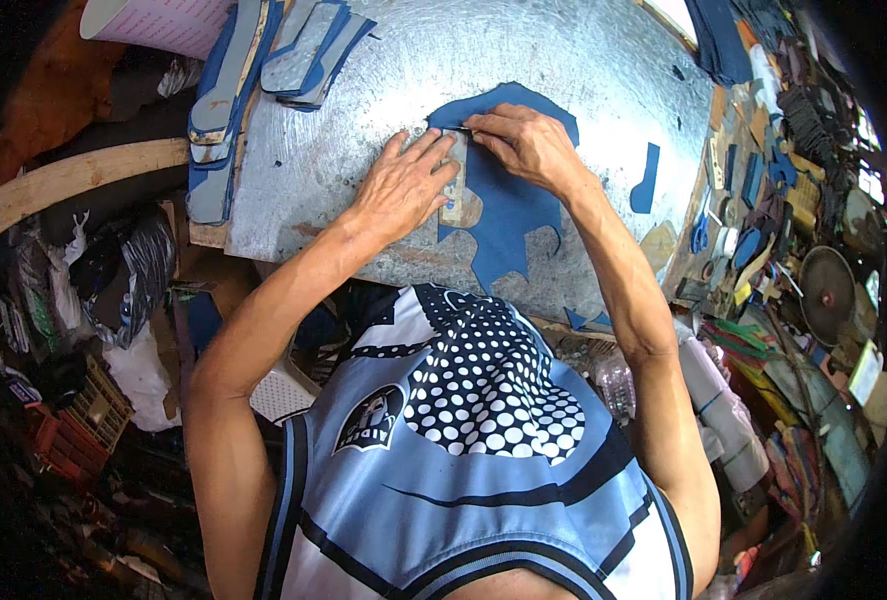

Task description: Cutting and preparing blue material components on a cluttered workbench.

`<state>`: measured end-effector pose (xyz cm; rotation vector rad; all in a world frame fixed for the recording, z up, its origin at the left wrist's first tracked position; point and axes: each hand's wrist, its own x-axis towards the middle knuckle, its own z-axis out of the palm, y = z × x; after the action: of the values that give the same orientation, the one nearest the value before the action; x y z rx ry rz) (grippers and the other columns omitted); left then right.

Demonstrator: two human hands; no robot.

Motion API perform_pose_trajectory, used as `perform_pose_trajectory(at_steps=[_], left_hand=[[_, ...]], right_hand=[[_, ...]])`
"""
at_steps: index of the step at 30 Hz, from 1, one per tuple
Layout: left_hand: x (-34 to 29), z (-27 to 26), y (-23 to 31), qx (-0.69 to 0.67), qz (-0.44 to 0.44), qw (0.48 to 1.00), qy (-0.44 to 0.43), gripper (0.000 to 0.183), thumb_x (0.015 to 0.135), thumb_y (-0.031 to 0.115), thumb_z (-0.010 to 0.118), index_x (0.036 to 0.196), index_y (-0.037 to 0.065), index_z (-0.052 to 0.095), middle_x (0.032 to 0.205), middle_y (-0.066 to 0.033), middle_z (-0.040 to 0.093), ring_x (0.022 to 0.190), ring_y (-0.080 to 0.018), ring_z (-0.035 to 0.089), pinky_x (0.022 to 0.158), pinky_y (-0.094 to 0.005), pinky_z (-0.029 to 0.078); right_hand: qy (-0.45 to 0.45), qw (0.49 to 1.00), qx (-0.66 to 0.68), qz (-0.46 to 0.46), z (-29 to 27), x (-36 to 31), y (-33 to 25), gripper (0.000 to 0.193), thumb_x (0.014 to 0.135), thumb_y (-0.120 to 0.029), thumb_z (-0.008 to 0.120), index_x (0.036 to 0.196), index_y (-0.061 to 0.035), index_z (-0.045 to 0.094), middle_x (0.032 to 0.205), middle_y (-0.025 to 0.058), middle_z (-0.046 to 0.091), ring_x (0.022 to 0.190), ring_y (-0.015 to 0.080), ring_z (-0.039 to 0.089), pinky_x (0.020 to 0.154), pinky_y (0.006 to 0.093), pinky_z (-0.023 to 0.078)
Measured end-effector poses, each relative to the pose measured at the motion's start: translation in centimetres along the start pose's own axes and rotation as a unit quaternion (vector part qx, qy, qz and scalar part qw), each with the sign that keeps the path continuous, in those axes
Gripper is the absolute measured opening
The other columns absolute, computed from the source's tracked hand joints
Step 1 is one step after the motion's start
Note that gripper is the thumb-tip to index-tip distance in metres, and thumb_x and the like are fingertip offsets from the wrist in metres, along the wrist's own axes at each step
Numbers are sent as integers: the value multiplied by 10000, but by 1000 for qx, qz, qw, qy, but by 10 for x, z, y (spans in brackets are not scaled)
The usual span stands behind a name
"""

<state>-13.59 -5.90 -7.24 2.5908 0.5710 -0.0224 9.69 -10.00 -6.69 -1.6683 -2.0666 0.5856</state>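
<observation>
An irregular dark blue sheet (504, 215), like leather or fabric, lies on the metal-topped table (364, 100); its lower edge is ragged with cut-out curves. Flat on the sheet's left side rests a narrow pale template (452, 207). My left hand (404, 187) presses on the template and sheet with its fingers stretched out. Over the upper part of the sheet, my right hand (526, 148) is closed in a pinch by the template's top end. A thin dark tip shows at its fingers, too small to name. A slim blue cut piece (647, 180) lies apart to the right.
Stacks of grey and blue shaped pieces (309, 55) line the table's upper left. Small blue scraps (586, 320) lie at the near edge. To the right is a cluttered side with blue-handled scissors (702, 232) and a round fan (828, 283). Plastic bags (149, 265) hang at left.
</observation>
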Motion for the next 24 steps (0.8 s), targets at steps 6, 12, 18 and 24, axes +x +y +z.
perform_pose_trajectory(at_steps=[6, 12, 18, 24], left_hand=[[1, -4, 1, 6, -6, 1000, -22, 409, 855, 242, 708, 1225, 99, 609, 1460, -123, 450, 1401, -300, 372, 1135, -540, 289], [3, -7, 1, 8, -7, 999, -37, 401, 855, 251, 706, 1214, 100, 612, 1461, -120, 449, 1408, -298, 358, 1137, -533, 278], [5, -11, 3, 20, -10, 998, -50, 401, 850, 257, 710, 1208, 103, 616, 1452, -119, 460, 1396, -293, 372, 1119, -525, 300], [5, -13, 1, 22, -15, 998, -54, 402, 834, 261, 726, 1192, 109, 625, 1446, -106, 472, 1381, -285, 395, 1099, -527, 315]], right_hand=[[-20, 1000, -4, -18, 1, 2, 6, 241, 874, -190, 654, 1097, -129, 723, 955, 67, 691, 850, 286, 666, 716, 393, 550], [-61, 998, -28, -1, -2, 4, -1, 247, 886, -195, 641, 1114, -130, 711, 968, 66, 680, 872, 291, 663, 732, 401, 549], [-81, 994, -67, 29, 3, 2, -10, 260, 898, -193, 627, 1145, -152, 699, 1011, 76, 659, 904, 313, 656, 757, 425, 553], [-79, 991, -89, 63, 4, 2, -18, 250, 924, -212, 625, 1154, -140, 693, 1124, 84, 645, 947, 308, 655, 790, 405, 550]])
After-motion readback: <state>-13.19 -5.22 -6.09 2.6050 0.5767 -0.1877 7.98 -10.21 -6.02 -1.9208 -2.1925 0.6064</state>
